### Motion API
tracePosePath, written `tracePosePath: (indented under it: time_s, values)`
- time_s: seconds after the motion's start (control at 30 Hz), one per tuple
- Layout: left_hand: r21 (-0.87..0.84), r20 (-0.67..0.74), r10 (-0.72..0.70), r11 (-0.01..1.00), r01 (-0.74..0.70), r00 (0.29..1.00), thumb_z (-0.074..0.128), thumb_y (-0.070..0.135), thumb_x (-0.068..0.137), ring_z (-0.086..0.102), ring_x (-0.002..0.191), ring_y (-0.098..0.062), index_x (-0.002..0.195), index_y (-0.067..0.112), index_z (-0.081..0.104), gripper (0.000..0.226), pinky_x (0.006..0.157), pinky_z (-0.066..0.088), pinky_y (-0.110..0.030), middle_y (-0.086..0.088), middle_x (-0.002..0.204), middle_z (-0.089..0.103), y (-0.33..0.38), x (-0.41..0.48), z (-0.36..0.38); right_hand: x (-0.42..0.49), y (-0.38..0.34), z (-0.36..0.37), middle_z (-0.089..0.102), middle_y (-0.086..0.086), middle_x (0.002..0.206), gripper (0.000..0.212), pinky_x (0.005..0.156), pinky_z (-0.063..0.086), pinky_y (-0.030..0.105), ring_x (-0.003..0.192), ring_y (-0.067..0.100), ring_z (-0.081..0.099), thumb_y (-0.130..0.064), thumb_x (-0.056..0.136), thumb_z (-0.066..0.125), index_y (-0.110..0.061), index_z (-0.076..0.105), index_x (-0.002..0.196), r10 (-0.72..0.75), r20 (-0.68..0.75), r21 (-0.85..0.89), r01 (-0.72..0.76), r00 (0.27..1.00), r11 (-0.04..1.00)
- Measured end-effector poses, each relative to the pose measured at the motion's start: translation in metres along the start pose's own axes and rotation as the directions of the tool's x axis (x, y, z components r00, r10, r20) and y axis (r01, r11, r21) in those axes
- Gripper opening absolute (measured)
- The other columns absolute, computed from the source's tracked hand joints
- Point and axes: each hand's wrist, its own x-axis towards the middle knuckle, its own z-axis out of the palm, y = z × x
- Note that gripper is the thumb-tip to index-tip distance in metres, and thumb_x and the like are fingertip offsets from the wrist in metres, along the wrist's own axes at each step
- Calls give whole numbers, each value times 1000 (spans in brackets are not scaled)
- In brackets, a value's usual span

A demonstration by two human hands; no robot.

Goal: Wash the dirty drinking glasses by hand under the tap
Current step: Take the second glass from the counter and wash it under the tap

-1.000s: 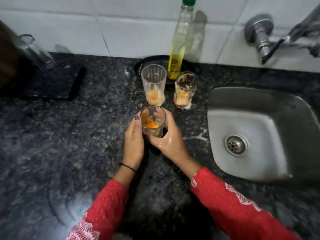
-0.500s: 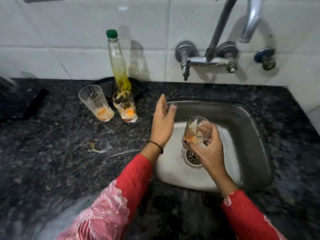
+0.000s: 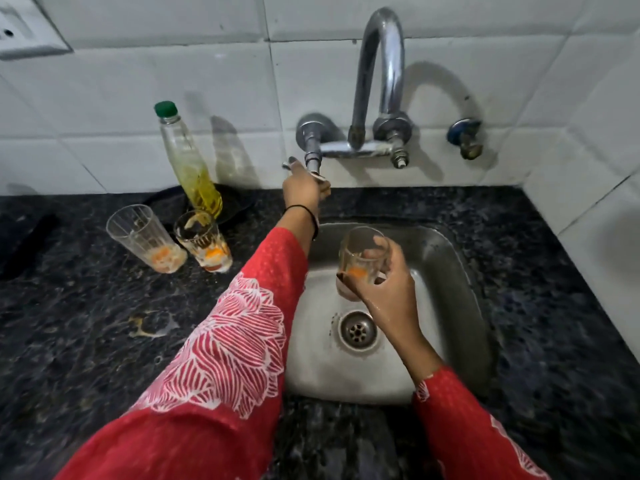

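You see a clear bottle (image 3: 188,161) with a green cap, yellow liquid low inside, at a black tray (image 3: 239,206) by the tiled wall (image 3: 104,98). A wet smear (image 3: 149,323) marks the dark tabletop (image 3: 69,358). A socket (image 3: 20,32) sits top left and a blue valve (image 3: 465,136) right.

I'm looking into a home kitchen: a small steel sink (image 3: 450,258) at centre right sunk in a dark speckled stone counter (image 3: 69,341), a wall tap (image 3: 362,84) on white tiles (image 3: 138,81) above, used glasses (image 3: 145,237) at left.
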Motion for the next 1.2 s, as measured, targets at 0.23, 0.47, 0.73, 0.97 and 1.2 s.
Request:
tracePosePath:
  time_s: [0.23, 0.47, 0.73, 0.97, 1.2]
  values:
    - [-63, 396, -239, 956, 286, 886, 31, 57, 95, 62, 89, -20, 126, 10, 53, 60, 79, 46, -34, -7, 100, 66, -72, -5, -23, 11, 6, -1, 58, -24, 110, 84, 82, 45, 6, 100, -12, 59, -19, 78, 77, -32, 28, 145, -53, 80, 28, 51, 995, 998]
    - [-130, 555, -418, 810, 571, 719, 37, 42, 96, 64, 52, -14, 89, 15, 62, 38, 42, 48, -22, -2, 66, 69, -155, -35, -23, 15, 13, 5, 40, -1, 145, 15, 95, 34, 12, 134, 11, 38, -18, 90, 62, -18, 59, 104, -57, 187, -324, 116, 981, 939]
    - [-244, 463, -386, 810, 534, 798, 42, 40, 95, 62, 86, -20, 111, 12, 62, 38, 80, 51, -36, -8, 97, 68, -168, -22, -11, 31, -3, -21, 68, 2, 105, 18, 80, 49, 35, 103, 23, 59, -23, 92, 53, -19, 67, 102, -74, 365, -706, 328, 928, 628]
    - [-145, 446, -393, 855, 498, 804, 35, 51, 95, 55, 56, -15, 109, 13, 62, 50, 45, 45, -21, -6, 75, 63, -168, 4, 2, 51, 4, -19, 72, 2, 105, 21, 82, 53, 39, 97, 24, 66, -22, 92, 54, -25, 61, 112, 62, 386, -646, 222, 920, 730]
    - [-381, 361, -296, 818, 430, 884, 32, 70, 88, 64, 77, -23, 98, 4, 64, 74, 65, 54, -28, -17, 90, 67, -169, 25, 14, 69, 17, 14, 69, 14, 112, 28, 86, 54, 25, 107, 26, 65, -2, 89, 60, -4, 63, 117, 433, 148, 158, -454, 889, 877]
